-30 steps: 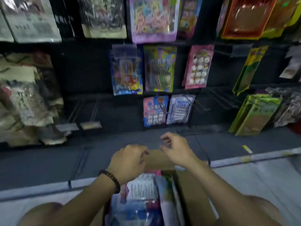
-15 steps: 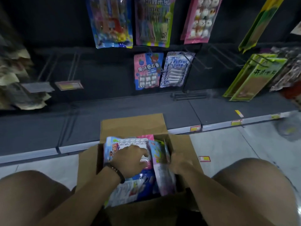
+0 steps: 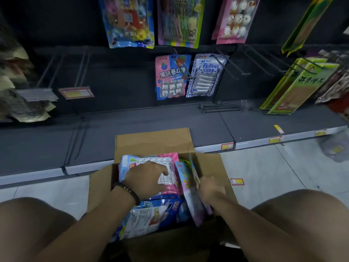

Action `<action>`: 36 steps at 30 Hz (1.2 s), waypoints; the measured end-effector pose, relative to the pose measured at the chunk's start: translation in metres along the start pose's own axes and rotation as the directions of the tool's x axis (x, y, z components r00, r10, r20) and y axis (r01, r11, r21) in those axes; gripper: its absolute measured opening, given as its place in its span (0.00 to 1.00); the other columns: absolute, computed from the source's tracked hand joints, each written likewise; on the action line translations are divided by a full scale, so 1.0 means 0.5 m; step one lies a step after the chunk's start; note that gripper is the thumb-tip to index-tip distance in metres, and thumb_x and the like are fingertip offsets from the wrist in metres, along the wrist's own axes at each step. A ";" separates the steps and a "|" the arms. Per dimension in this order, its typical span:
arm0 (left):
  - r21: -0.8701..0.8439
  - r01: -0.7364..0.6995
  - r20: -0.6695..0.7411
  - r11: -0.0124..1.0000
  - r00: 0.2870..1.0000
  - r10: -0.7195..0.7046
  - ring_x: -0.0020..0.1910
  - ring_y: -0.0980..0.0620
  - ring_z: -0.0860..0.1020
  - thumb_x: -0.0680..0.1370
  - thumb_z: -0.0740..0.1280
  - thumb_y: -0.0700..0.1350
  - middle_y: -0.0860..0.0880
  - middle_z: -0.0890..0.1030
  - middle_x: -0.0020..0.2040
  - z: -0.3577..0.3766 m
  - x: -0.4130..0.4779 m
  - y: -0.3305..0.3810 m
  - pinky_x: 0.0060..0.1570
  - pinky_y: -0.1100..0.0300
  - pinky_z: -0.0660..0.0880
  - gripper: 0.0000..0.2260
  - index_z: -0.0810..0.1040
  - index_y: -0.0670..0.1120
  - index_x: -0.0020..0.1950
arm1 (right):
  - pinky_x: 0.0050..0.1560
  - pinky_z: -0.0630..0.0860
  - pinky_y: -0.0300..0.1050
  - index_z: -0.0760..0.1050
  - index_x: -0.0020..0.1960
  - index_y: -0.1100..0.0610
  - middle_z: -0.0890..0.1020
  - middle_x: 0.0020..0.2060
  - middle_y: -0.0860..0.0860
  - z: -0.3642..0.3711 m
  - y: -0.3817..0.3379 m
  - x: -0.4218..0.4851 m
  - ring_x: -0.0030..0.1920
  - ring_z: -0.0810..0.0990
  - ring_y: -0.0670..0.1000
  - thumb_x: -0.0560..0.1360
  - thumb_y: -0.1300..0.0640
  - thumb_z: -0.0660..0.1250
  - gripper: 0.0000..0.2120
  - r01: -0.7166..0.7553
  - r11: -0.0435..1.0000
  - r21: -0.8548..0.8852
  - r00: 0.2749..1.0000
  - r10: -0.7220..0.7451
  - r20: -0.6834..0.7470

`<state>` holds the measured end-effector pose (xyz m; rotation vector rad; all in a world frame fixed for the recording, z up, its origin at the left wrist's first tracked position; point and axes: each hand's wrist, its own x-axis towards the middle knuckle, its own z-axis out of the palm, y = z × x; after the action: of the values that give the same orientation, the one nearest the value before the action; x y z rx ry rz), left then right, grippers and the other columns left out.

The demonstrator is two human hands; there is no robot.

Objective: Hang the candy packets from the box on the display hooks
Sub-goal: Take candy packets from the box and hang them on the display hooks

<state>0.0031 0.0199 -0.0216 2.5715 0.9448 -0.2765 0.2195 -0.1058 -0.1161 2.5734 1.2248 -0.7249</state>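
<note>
Candy packets [image 3: 151,216] crowd the brown cardboard box [image 3: 153,140]; your left hand [image 3: 146,176] lies flat on them, your right hand's [image 3: 211,190] grip at 3 o'clock is hidden.

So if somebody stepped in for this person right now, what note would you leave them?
Left hand: flat on the top packet in the box, no clear grip.
Right hand: among upright packets at the box's right side; grip hidden.
Done: a pink-blue packet and a white-blue packet hang on the bottom row.
Left: box still full; empty hooks free to the right.
</note>
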 end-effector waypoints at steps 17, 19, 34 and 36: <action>-0.849 0.061 -0.063 0.525 0.975 -0.215 0.61 0.49 0.84 0.77 0.77 0.56 0.54 0.85 0.61 -0.009 0.033 -0.047 0.55 0.54 0.82 0.21 0.77 0.50 0.65 | 0.36 0.61 0.44 0.65 0.37 0.56 0.66 0.30 0.44 -0.188 -0.036 -0.105 0.34 0.64 0.46 0.87 0.58 0.61 0.19 0.538 0.424 0.729 0.841 -0.209 -0.499; -0.932 -0.015 -0.124 0.363 0.953 -0.278 0.63 0.44 0.84 0.78 0.77 0.45 0.50 0.86 0.60 -0.017 0.033 -0.049 0.60 0.49 0.82 0.17 0.79 0.46 0.65 | 0.38 0.61 0.48 0.65 0.38 0.60 0.65 0.31 0.47 -0.192 -0.046 -0.113 0.34 0.63 0.48 0.87 0.58 0.61 0.19 0.527 0.356 0.772 0.850 -0.206 -0.485; -0.951 -0.173 -0.253 0.256 0.911 -0.325 0.59 0.44 0.85 0.77 0.76 0.34 0.46 0.87 0.57 -0.083 -0.042 0.011 0.50 0.55 0.85 0.16 0.74 0.39 0.61 | 0.72 0.76 0.62 0.74 0.76 0.41 0.80 0.71 0.41 -0.266 -0.070 -0.176 0.73 0.78 0.46 0.78 0.67 0.75 0.33 0.631 0.084 0.771 0.774 -0.145 -0.617; -0.931 -0.230 -0.320 0.285 0.889 -0.328 0.58 0.47 0.86 0.78 0.76 0.36 0.49 0.87 0.59 -0.110 -0.054 0.027 0.50 0.55 0.85 0.20 0.70 0.43 0.64 | 0.72 0.76 0.62 0.73 0.77 0.41 0.80 0.71 0.42 -0.292 -0.073 -0.191 0.72 0.78 0.47 0.78 0.67 0.75 0.34 0.648 0.063 0.759 0.757 -0.161 -0.633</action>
<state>-0.0056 0.0180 0.0407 1.3829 0.9027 0.7685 0.1902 -0.0916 0.0592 3.4498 2.3433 -1.6488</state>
